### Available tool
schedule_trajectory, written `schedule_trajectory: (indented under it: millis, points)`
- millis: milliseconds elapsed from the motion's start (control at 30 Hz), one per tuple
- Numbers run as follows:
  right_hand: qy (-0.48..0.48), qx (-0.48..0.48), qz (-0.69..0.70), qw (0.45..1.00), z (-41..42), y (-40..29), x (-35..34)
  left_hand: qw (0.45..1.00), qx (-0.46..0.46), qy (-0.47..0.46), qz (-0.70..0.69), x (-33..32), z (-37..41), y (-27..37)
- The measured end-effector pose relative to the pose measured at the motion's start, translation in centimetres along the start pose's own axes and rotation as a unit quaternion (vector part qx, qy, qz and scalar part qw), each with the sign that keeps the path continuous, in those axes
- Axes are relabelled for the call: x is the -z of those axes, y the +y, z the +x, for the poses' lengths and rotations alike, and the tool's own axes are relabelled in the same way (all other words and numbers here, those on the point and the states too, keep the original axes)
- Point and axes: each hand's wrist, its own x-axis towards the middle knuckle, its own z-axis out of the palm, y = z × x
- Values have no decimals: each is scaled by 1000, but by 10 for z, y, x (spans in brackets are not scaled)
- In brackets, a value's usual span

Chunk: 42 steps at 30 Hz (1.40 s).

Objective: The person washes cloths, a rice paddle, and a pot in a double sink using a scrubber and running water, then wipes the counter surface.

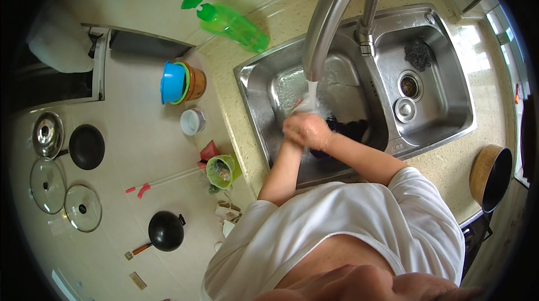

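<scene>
Water runs from the curved steel faucet [322, 27] onto my two hands, which are together over the larger, left basin of a steel double sink [252, 107]. My right hand [312, 130] lies over my left hand [292, 126] and mostly hides it. Blur and splashing water keep me from telling whether either hand holds anything; a small reddish thing shows just beyond the fingers. Dark, wet cloth-like material [351, 129] lies in the basin beside and below my right wrist. Water covers part of the basin floor.
A green plastic bottle [236, 27] is on the counter left of the faucet. The right basin holds a dark scouring pad [417, 55], a drain [409, 85] and a strainer plug [405, 109]. A pot [490, 179] stands at the right. Stacked plastic basins [172, 82] are at the left.
</scene>
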Motion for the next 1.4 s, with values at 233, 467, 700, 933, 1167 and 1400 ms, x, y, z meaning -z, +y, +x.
schedule_trajectory:
  millis: [233,467,700,933,1167,1400]
  points:
    - [18,-276,-149,949,-20,111,46,942,143,169,252,-64,-21,38]
    - [-158,-247,-177,940,-63,69,71,685,50,72,723,-64,-41,68]
    - [113,-69,-137,982,-54,45,87,758,-146,77,632,-64,-34,98]
    - [87,-259,101,957,-26,50,84,884,8,117,453,-70,-17,128]
    - [211,-293,-43,932,-9,152,61,870,-42,244,427,5,46,79]
    - [-200,-354,-193,893,-35,157,22,500,-20,115,858,-20,38,-9]
